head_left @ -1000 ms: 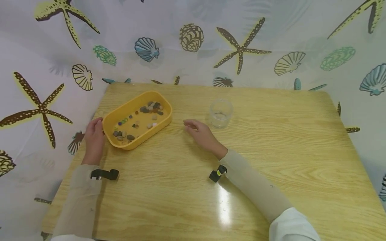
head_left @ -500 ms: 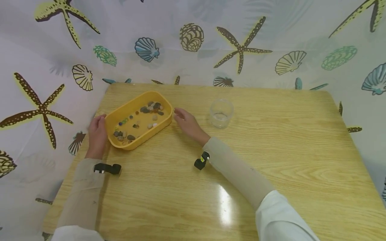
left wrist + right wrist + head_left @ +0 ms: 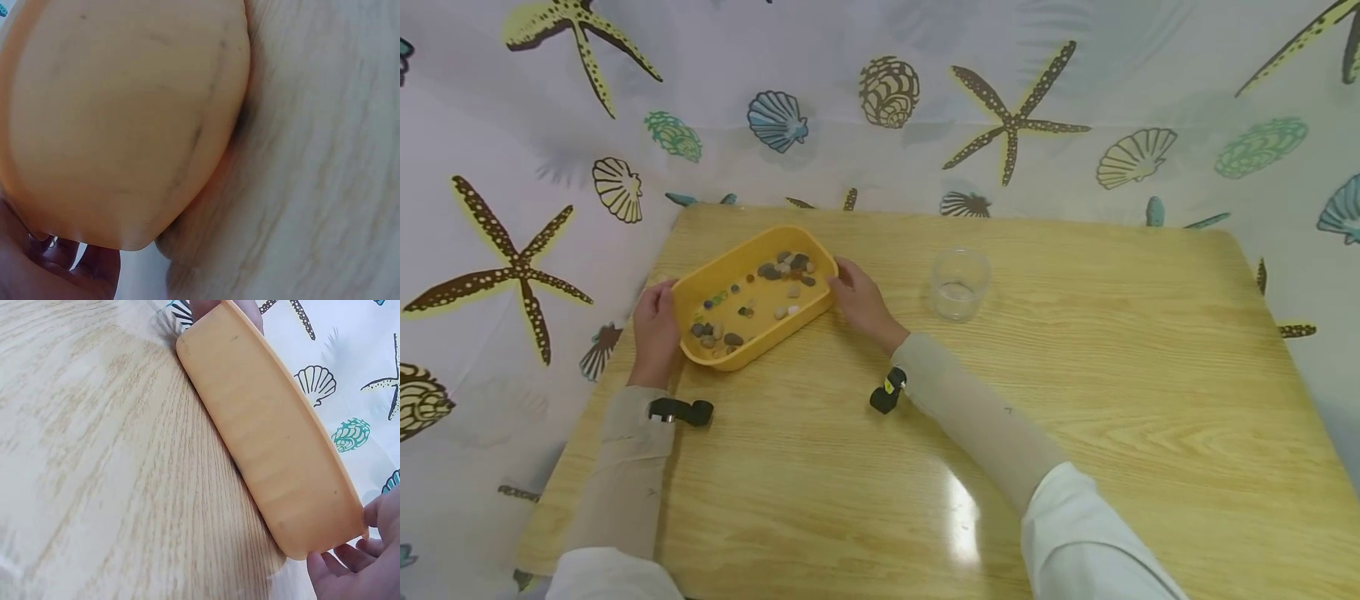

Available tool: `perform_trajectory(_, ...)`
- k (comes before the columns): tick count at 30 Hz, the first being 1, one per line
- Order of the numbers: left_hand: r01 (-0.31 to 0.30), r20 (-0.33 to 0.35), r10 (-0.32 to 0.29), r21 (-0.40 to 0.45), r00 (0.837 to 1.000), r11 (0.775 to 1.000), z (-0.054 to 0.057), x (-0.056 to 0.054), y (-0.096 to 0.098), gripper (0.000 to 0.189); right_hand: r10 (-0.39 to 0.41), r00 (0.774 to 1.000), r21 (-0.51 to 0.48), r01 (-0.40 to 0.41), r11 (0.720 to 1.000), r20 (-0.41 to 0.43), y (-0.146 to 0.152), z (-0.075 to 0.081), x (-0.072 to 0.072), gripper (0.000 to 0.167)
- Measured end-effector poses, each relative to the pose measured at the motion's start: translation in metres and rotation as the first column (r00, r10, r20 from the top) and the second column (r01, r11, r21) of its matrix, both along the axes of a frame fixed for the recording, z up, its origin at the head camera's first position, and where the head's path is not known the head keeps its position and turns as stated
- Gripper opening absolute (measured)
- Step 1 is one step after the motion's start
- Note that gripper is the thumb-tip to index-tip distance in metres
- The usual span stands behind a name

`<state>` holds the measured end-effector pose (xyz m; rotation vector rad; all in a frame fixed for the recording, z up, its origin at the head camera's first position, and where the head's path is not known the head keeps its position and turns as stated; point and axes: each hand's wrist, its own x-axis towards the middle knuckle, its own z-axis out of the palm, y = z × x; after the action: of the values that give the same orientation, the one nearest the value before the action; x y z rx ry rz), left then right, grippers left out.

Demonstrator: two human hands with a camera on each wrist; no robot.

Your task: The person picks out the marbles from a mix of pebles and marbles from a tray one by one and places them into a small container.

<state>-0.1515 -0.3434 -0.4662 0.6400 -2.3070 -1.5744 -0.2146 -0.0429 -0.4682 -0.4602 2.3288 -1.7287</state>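
A yellow plastic tub (image 3: 778,337) lies slanted on the table at the left in the head view. Loose pebbles (image 3: 792,265) and several glass marbles (image 3: 707,305) are scattered over its floor. My left hand (image 3: 656,333) holds the tub's left end, thumb at the rim. At the opposite end my right hand (image 3: 867,307) grips the rim. In the right wrist view its thumb is over the edge and its fingers (image 3: 356,556) are against the end wall below. The left wrist view shows the tub's outer side (image 3: 119,125), with left fingers (image 3: 100,265) bent at its end.
A clear glass jar (image 3: 960,285) stands upright to the right of my right hand. The wooden table (image 3: 1075,375) reaches a white curtain (image 3: 820,50) printed with shells and starfish at the back and sides.
My right hand has moved left from near the glass jar to the tub's right end and taken hold of it. The left hand stays at the left end. The head view has shifted slightly.
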Motion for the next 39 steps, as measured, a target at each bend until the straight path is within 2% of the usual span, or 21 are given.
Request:
perform_trajectory(4, 0.003, -0.004, -0.003, -0.042, 1.0, 0.999, -0.002, 0.001, 0.001, 0.047, 0.011, 1.0, -0.037, -0.012, 0.999, -0.01, 0.0, -0.002, 0.002, 0.045)
perform_trajectory(8, 0.01, -0.009, -0.011, -0.048, 1.0, 0.999, -0.004, 0.002, 0.0, 0.048, 0.01, 1.0, -0.061, -0.011, 0.998, -0.022, -0.001, -0.004, 0.004, 0.043)
perform_trajectory(17, 0.042, -0.024, -0.043, -0.038, 0.999, 0.998, -0.005, 0.001, 0.003, 0.049, -0.025, 1.0, -0.045, 0.024, 0.999, -0.019, 0.007, -0.005, 0.011, 0.043)
perform_trajectory(21, 0.049, 0.001, -0.049, -0.042, 0.999, 0.998, -0.004, 0.001, 0.008, 0.049, -0.031, 0.999, -0.048, 0.03, 0.998, -0.014, 0.013, -0.005, 0.016, 0.043)
perform_trajectory(31, 0.082, -0.013, -0.083, -0.054, 0.996, 0.995, -0.001, 0.007, 0.019, 0.049, -0.017, 1.0, -0.101, 0.019, 0.995, 0.02, 0.028, -0.006, 0.028, 0.042)
perform_trajectory(39, 0.107, 0.017, -0.107, -0.047, 0.994, 0.993, -0.001, 0.013, 0.026, 0.049, -0.024, 0.997, -0.098, 0.03, 0.995, 0.067, 0.04, -0.005, 0.042, 0.042)
